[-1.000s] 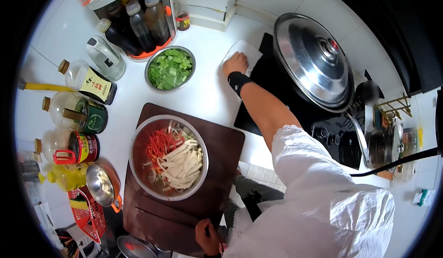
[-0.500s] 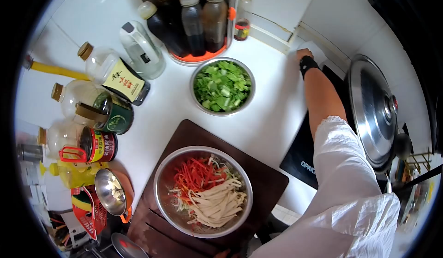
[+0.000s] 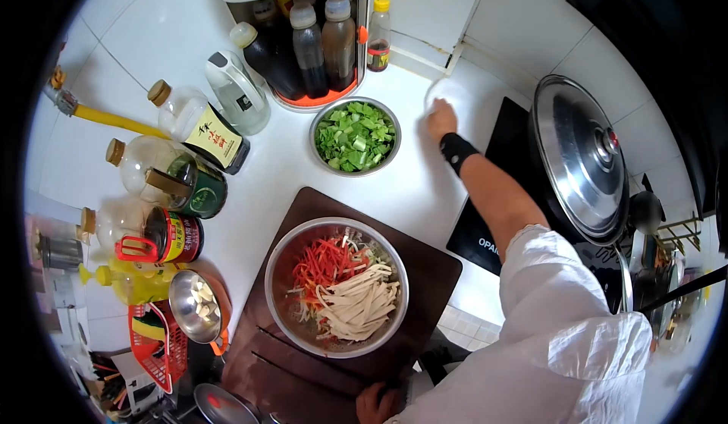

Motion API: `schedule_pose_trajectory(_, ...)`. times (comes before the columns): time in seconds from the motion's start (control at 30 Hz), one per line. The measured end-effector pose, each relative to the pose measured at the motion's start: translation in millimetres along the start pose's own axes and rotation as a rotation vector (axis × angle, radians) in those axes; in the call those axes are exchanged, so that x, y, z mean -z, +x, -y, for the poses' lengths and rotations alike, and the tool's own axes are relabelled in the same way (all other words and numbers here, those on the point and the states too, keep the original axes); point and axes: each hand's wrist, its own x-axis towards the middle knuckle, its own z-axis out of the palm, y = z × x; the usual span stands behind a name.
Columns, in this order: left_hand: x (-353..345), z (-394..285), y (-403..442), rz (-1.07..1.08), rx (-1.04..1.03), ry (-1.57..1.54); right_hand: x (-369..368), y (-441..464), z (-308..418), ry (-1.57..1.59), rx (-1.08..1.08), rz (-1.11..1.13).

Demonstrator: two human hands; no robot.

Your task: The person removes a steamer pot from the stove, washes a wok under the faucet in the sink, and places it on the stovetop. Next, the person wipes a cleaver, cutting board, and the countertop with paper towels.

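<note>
My right hand (image 3: pixel 441 120), with a black wristband, presses a white cloth (image 3: pixel 447 94) onto the white counter (image 3: pixel 413 200), left of the black cooktop. At the bottom edge my left hand (image 3: pixel 378 403) rests by the front edge of the brown board (image 3: pixel 262 371); its fingers are partly hidden. On the board stands a steel bowl (image 3: pixel 402 303) with red shreds and pale strips (image 3: pixel 364 306) in it. A smaller bowl (image 3: pixel 396 145) of chopped greens (image 3: pixel 354 136) sits behind the board.
A lidded wok (image 3: pixel 580 155) stands on the cooktop (image 3: pixel 493 196) at the right, its handle toward me. Bottles (image 3: pixel 205 128) line the left side, with a small steel pan (image 3: pixel 182 303) and a red basket (image 3: pixel 171 356) nearer. A bottle rack (image 3: pixel 303 104) is at the back.
My right hand and the cloth have moved from beside the cooktop, toward the wall, then back left across the counter. The camera view has shifted too. My left hand stays low near the board.
</note>
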Motion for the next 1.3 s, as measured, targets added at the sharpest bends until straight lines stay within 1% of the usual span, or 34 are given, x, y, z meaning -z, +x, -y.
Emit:
schedule_pose_trajectory(0.07, 8, -3, 6, 0.01, -0.044, -0.044, -11, 2, 22, 0.018, 0.036, 0.057)
schedule_pose_trajectory(0.13, 10, -1, 8, 0.034, -0.064, -0.048, 3, 27, 50, 0.149, 0.163, 0.321)
schedule_pose_trajectory(0.17, 6, 3, 5, 0.051, -0.064, -0.036, -14, 42, 51, 0.196, 0.33, 0.395)
schedule_pose_trajectory(0.2, 3, 6, 1, 0.071, -0.064, -0.022, -23, 53, 60, 0.182, 0.327, 0.465)
schedule_pose_trajectory(0.23, 0, 10, -1, 0.099, -0.064, -0.021, -32, 62, 68, 0.183, 0.325, 0.471)
schedule_pose_trajectory(0.27, -2, 10, -2, 0.094, -0.022, -0.027, -38, 65, 73, 0.186, 0.321, 0.482)
schedule_pose_trajectory(0.33, -3, 4, -10, 0.101, 0.078, -0.039, -33, 54, 77, 0.395, 0.325, 0.425)
schedule_pose_trajectory(0.4, 0, -7, 6, -0.07, -0.18, 0.187, -31, 44, 64, 0.392, 0.437, 0.429)
schedule_pose_trajectory(0.43, 7, -9, 6, 0.036, -0.129, 0.153, -33, 42, 55, 0.477, 0.412, 0.525)
schedule_pose_trajectory(0.47, 7, -12, 5, 0.017, -0.095, 0.137, -30, 35, 47, 0.564, 0.386, 0.613)
schedule_pose_trajectory(0.5, 10, -13, 6, 0.012, -0.097, 0.159, -10, 25, 44, 0.604, 0.317, 0.706)
schedule_pose_trajectory(0.6, 15, -12, 11, -0.007, -0.077, 0.193, 45, -14, 43, 0.37, 0.369, 0.617)
schedule_pose_trajectory(0.7, 18, -12, 14, -0.023, -0.097, 0.203, 72, -55, 35, 0.275, 0.359, 0.645)
schedule_pose_trajectory(0.77, 23, -15, 17, -0.015, -0.111, 0.183, 87, -87, 33, 0.249, 0.361, 0.612)
schedule_pose_trajectory(0.87, 25, -13, 14, -0.012, -0.183, 0.185, 117, -128, 38, 0.301, 0.351, 0.676)
schedule_pose_trajectory(0.93, 29, -15, 11, 0.002, -0.189, 0.166, 141, -148, 43, 0.354, 0.327, 0.77)
schedule_pose_trajectory(1.0, 32, -16, 9, 0.009, -0.21, 0.154, 163, -160, 45, 0.337, 0.436, 0.85)
schedule_pose_trajectory(1.07, 32, -12, 7, 0.006, -0.256, 0.154, 175, -166, 44, 0.431, 0.408, 0.961)
schedule_pose_trajectory(1.1, 32, -10, 5, 0.007, -0.274, 0.156, 171, -172, 41, 0.418, 0.494, 0.921)
schedule_pose_trajectory(1.13, 31, -6, 4, 0.017, -0.292, 0.176, 172, -175, 36, 0.436, 0.412, 0.954)
schedule_pose_trajectory(1.2, 30, -5, 5, 0.037, -0.322, 0.216, 196, -179, 36, 0.475, 0.25, 1.024)
schedule_pose_trajectory(1.23, 32, -7, 5, 0.065, -0.314, 0.243, 197, -186, 35, 0.49, 0.24, 0.91)
schedule_pose_trajectory(1.3, 39, -24, 9, 0.12, -0.293, 0.291, 212, -193, 33, 0.392, 0.273, 0.835)
